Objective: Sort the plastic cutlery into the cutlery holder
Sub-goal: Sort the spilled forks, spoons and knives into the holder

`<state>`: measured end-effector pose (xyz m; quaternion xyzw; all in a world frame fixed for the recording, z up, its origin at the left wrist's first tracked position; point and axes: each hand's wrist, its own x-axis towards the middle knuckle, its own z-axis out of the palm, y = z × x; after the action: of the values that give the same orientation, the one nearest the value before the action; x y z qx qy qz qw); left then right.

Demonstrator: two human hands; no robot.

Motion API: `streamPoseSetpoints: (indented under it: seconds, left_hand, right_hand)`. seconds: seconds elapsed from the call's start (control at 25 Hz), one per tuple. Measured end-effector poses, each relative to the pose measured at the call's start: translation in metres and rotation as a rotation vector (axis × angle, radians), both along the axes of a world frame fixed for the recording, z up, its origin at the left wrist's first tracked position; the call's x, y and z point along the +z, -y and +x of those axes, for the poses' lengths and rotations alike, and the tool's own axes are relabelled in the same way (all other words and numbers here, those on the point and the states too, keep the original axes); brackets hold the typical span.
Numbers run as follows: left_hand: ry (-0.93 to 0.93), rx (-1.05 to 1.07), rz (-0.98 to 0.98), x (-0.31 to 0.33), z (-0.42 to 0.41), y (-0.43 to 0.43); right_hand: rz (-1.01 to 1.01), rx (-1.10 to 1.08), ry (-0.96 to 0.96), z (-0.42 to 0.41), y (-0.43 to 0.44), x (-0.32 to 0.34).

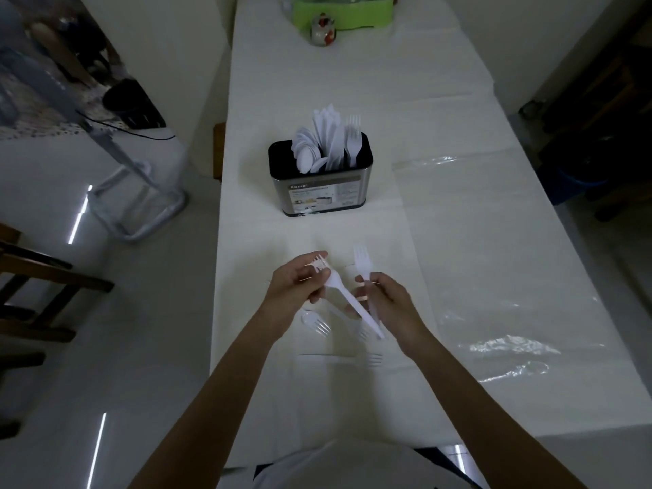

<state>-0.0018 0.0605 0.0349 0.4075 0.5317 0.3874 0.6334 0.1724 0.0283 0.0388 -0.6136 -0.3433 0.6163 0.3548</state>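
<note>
Two hands work above the near end of a long table [458, 241] covered in white. At the far left a dark wooden chair [42, 273] stands on the pale floor, with a bent metal tube frame [141, 213] further in.

On the table, the black and steel cutlery holder [319, 187] stands upright, well beyond the hands. Its spoons [305, 155] fill the left compartment, the knives [330, 135] the middle and the forks [352, 137] the right.

The left hand [300, 285] pinches a white plastic fork [335, 289] near its tines between thumb and curled fingers; the handle slants down to the right. Below it, loose forks [319, 325] lie flat on the cloth, one of them nearer the table edge [374, 360].

The right hand [390, 301] pinches a second fork [361, 264] by its handle, tines pointing away towards the holder. Its lower fingers seem to touch the slanting handle of the first fork, though blur hides the contact.

At the far end stand a small ceramic pot [323, 31] and a green plastic rack [344, 14]. A clear plastic sheet [494, 344] lies on the table's right side. A blue bin [573, 187] sits on the floor beyond.
</note>
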Motion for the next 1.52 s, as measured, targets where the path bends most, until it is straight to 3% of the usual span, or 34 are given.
streamPoseSetpoints:
  seconds: [0.2, 0.36, 0.44, 0.68, 0.88, 0.96, 1.08, 1.2, 1.36, 1.52]
  left_hand:
    - [0.052, -0.055, -0.129, 0.001, 0.013, 0.002]
    - [-0.082, -0.033, -0.064, 0.002, 0.018, 0.007]
    - [-0.161, -0.017, 0.006, -0.002, 0.018, 0.007]
    - [-0.485, -0.069, 0.266, -0.023, 0.024, -0.015]
    - [-1.028, -0.552, 0.411, -0.056, 0.030, -0.051]
    - [-1.117, -0.640, 0.422, -0.055, 0.037, -0.061]
    - [-0.962, -0.619, 0.222, -0.052, 0.046, -0.072]
    - [-0.620, -0.488, -0.011, -0.035, 0.049, -0.076]
    - [-0.175, -0.336, -0.180, -0.004, 0.040, -0.061]
    - [-0.033, -0.215, -0.262, 0.002, 0.034, -0.027]
  right_hand:
    - [-0.166, 0.097, -0.190, -0.009, 0.013, 0.007]
    - [-0.090, 0.130, 0.024, -0.012, 0.020, 0.005]
    - [-0.108, 0.157, 0.008, -0.012, 0.023, 0.004]
    - [-0.185, 0.080, -0.030, 0.006, 0.041, -0.014]
    - [-0.180, -0.137, -0.015, 0.038, 0.058, -0.029]
    - [-0.170, -0.191, -0.011, 0.045, 0.062, -0.031]
    - [-0.154, -0.221, 0.013, 0.047, 0.062, -0.032]
    - [-0.106, -0.209, 0.041, 0.044, 0.055, -0.028]
    - [-0.058, -0.169, 0.099, 0.035, 0.034, -0.026]
    - [-0.070, -0.048, 0.060, 0.016, 0.015, -0.021]
